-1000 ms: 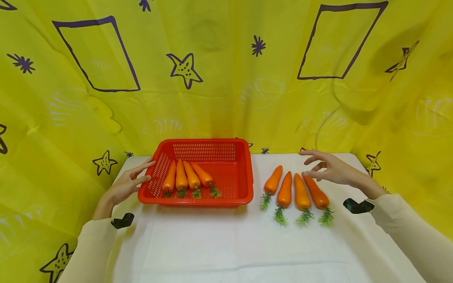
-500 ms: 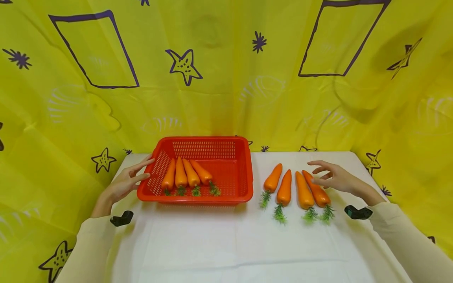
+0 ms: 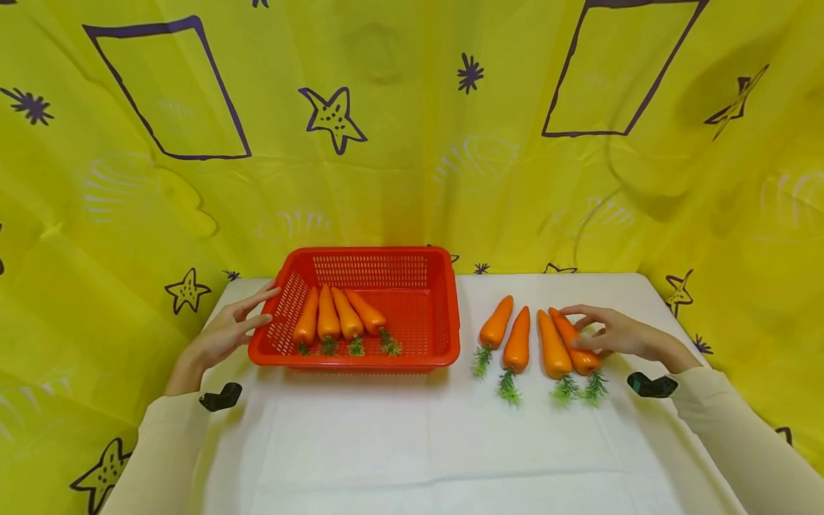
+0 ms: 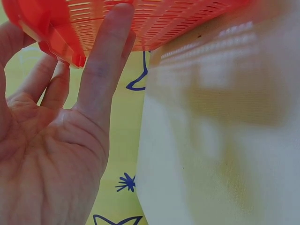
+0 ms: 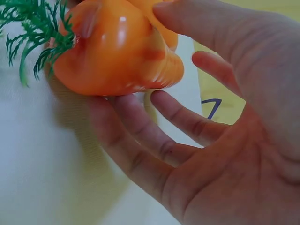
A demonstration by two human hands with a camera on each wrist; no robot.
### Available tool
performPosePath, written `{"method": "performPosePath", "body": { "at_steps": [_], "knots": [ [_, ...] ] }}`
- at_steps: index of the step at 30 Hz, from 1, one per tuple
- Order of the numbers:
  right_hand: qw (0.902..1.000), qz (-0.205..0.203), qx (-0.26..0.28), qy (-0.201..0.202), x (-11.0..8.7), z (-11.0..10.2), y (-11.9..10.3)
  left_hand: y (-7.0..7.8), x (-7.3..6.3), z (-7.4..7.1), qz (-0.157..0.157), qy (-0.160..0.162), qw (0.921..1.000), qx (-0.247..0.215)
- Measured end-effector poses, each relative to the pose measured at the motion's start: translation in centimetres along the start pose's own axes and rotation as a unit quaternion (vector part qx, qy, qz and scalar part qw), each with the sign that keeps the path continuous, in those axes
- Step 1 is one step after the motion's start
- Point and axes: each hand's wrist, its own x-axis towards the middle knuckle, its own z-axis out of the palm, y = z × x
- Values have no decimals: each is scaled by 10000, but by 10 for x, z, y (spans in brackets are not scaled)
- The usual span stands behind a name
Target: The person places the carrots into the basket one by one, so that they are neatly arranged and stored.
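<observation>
My right hand point(image 3: 618, 332) holds the rightmost orange carrot point(image 3: 582, 357) on the table. In the right wrist view, the fingers point(image 5: 136, 152) curve along the carrot's point(image 5: 117, 51) lower side and the thumb reaches over its top. Another carrot point(image 3: 553, 350) lies right against it, and two more carrots point(image 3: 518, 347) lie to the left, green tops towards me. My left hand point(image 3: 225, 332) touches the left end of a red plastic basket point(image 3: 354, 362) with straight, spread fingers. Several carrots point(image 3: 327, 315) lie side by side in the basket's left part.
A white cloth covers the table point(image 3: 425, 443). Behind and at both sides hangs a yellow curtain point(image 3: 399, 186) with dark printed stars and frames. The basket stands at the back left, close to the curtain.
My right hand first shifted right, drawing back from the carrots, then came down to the rightmost one. The carrot beside it slid right against it. The left hand stayed at the basket.
</observation>
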Motion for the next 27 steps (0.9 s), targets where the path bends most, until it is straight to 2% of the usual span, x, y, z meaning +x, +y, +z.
{"method": "performPosePath", "body": {
  "at_steps": [9,27],
  "knots": [
    [9987,100,442,-240,1,2,8,-1,0,-1,-12,-10,10000,-42],
    [9993,165,302,-143,3,3,5,0,0,0,-11,-17,10000,-54]
  ]
}}
